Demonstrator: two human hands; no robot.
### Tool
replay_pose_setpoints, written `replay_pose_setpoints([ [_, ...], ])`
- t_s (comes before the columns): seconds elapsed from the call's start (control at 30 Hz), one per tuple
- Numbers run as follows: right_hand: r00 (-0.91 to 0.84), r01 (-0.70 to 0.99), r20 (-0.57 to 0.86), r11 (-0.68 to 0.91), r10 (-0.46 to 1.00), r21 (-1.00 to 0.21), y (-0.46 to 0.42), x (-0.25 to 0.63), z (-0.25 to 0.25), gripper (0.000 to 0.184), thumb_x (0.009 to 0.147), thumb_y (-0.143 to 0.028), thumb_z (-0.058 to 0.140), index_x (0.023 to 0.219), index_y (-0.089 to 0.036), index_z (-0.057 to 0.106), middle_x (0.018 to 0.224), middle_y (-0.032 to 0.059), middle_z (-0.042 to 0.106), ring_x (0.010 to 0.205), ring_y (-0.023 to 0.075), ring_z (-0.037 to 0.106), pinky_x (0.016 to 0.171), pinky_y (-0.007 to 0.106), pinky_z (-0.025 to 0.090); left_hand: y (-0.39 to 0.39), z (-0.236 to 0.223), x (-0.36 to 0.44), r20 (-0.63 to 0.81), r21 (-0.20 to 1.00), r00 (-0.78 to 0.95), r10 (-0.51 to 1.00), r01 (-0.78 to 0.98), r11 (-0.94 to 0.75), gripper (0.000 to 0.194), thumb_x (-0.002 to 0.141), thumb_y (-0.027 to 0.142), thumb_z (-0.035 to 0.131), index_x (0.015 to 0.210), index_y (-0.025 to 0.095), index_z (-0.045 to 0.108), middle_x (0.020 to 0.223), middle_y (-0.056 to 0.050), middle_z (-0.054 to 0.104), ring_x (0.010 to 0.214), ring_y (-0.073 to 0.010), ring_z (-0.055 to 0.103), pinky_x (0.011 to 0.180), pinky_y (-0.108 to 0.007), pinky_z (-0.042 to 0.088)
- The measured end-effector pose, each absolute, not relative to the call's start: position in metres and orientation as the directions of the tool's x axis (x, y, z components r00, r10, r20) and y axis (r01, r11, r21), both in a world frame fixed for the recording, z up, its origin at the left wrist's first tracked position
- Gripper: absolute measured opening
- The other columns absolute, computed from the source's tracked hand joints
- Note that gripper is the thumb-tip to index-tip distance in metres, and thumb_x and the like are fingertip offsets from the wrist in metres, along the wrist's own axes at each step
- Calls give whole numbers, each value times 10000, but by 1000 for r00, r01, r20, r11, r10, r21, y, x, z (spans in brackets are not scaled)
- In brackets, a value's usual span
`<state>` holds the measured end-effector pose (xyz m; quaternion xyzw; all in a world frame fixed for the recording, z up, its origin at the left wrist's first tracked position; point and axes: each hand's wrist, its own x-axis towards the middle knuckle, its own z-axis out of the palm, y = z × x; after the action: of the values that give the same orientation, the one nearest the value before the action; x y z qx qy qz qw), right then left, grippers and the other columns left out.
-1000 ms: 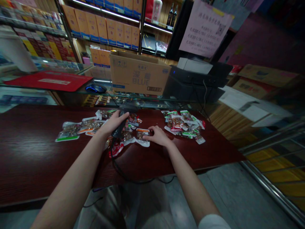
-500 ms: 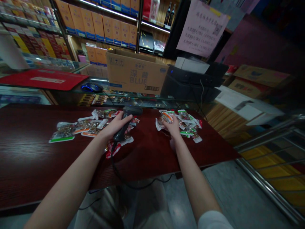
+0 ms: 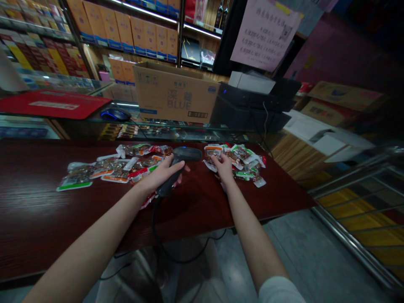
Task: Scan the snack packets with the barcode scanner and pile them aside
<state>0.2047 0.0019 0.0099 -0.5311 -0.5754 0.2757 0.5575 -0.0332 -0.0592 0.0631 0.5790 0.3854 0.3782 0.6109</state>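
Observation:
My left hand is wrapped round the handle of a black barcode scanner, whose head points right toward the other hand. Its cable hangs down over the table's front edge. At the right, my right hand has its fingers closed on the near edge of a small snack packet with an orange stripe. That packet lies against a pile of similar packets. More snack packets, with green, orange and red edges, are spread on the table to the left, some partly hidden behind my left hand and the scanner.
The dark red wooden table stands before a glass counter. On the counter are a cardboard box, a computer mouse, a red mat and a black printer-like machine. A metal rail runs at the right.
My left hand has lifted the scanner and moved it right, toward the packet at my right hand. My right hand has shifted slightly, and its packet now shows more of its face.

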Motion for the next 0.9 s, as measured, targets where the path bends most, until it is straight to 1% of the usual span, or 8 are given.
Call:
replay_pose_setpoints([
  [0.23,190,333,343,268,920,-904,6,197,5,234,685,-402,634,794,-195,632,826,70,691,818,248,627,825,404,500,-62,60,-24,18,999,415,910,-49,2,392,799,552,581,893,194,451,545,64,516,395,-74,458,386,-197,364],
  [0.43,95,408,369,302,925,-862,0,194,5,248,747,-434,596,790,-192,627,749,49,652,750,231,603,747,381,503,-65,62,-23,23,1000,425,905,-21,-16,386,814,554,567,897,194,458,492,72,483,386,-79,447,378,-187,352],
  [0.5,123,424,385,302,915,-854,-1,199,7,282,751,-453,594,838,-185,608,759,50,640,744,223,599,730,368,502,-64,64,-29,14,1000,427,904,-1,-15,410,813,577,554,916,189,475,488,65,490,387,-84,451,373,-186,355],
  [0.57,201,464,434,305,878,-832,0,209,13,366,732,-449,618,969,-174,577,848,69,649,777,222,608,743,365,500,-61,67,-37,-7,1000,411,911,14,2,425,809,585,556,942,186,491,496,57,505,384,-88,457,371,-190,362],
  [0.67,319,635,541,248,778,-731,3,232,31,521,719,-408,641,1154,-160,495,948,103,648,812,237,610,772,385,484,-51,71,-54,-31,999,316,948,29,23,403,802,549,587,959,192,486,509,55,524,379,-96,473,369,-195,370],
  [0.77,339,777,548,101,764,-621,9,258,51,582,741,-329,628,1265,-181,421,901,82,659,802,253,605,781,402,461,-38,72,-70,3,1000,109,994,24,-6,332,810,455,613,957,194,468,611,36,589,390,-88,493,374,-198,388],
  [0.83,358,836,519,-18,776,-548,15,272,57,575,761,-285,599,1292,-176,409,913,99,658,870,281,593,813,424,440,-30,71,-78,30,1000,-37,999,-5,-30,282,822,383,610,961,191,457,719,11,632,410,-81,512,385,-202,410],
  [0.9,368,878,498,-117,785,-465,19,279,56,492,780,-258,563,1251,-158,465,1016,150,634,971,312,562,861,455,412,-24,70,-83,21,999,-123,992,-33,-25,243,833,338,596,954,189,448,741,6,635,418,-83,524,391,-206,422],
])
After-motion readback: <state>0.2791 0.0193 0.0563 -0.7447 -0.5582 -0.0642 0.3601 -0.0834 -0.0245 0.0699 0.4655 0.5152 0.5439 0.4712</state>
